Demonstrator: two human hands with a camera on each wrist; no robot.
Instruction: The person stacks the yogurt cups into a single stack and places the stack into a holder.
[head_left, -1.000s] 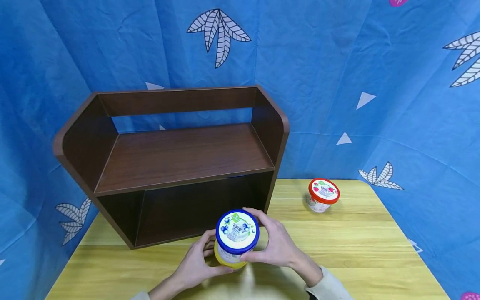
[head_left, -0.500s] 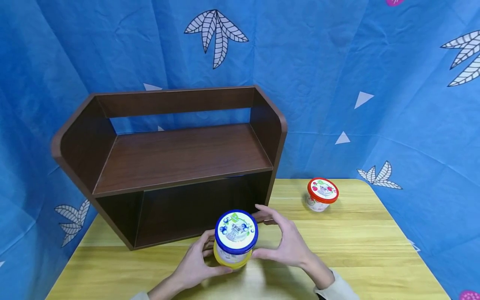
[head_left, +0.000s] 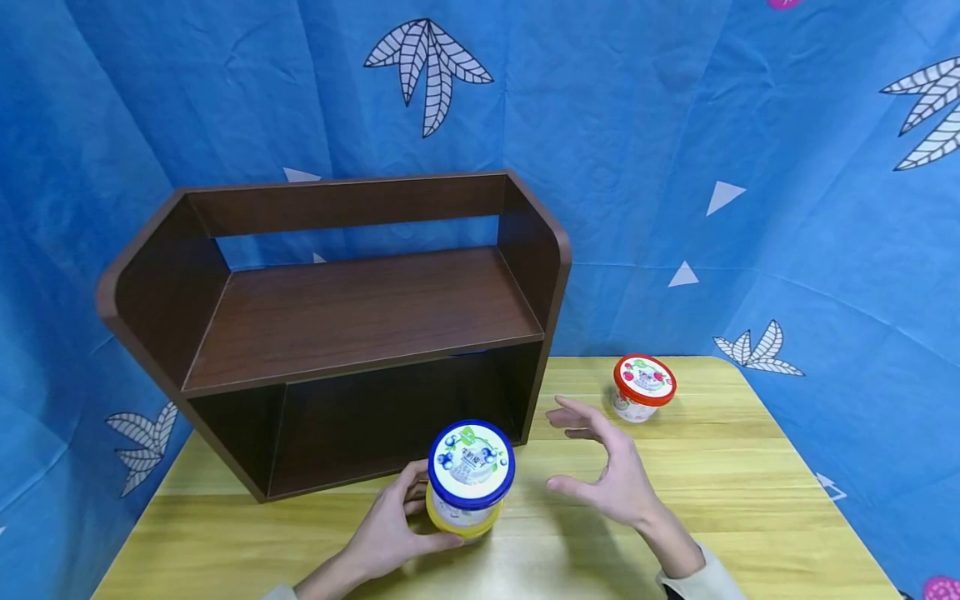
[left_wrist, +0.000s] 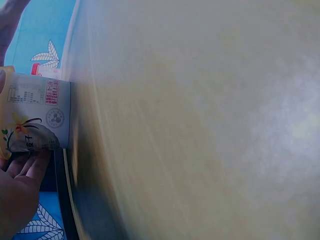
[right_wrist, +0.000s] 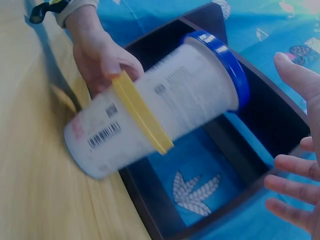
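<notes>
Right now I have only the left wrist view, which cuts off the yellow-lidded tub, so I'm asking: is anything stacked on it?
Observer: Yes, a blue-lidded tub printed with blueberries stands on the yellow-lidded tub.
Operator: Is the right hand touching either tub?
Observer: No, it is apart from both.
Operator: And where does the red-lidded tub stand?
Observer: On the table, right of the brown two-tier shelf.

in left wrist view, left grip (left_wrist: 18,200) cut off, red-lidded tub (left_wrist: 47,71) partly hidden, tabletop (left_wrist: 185,125) blurred
</notes>
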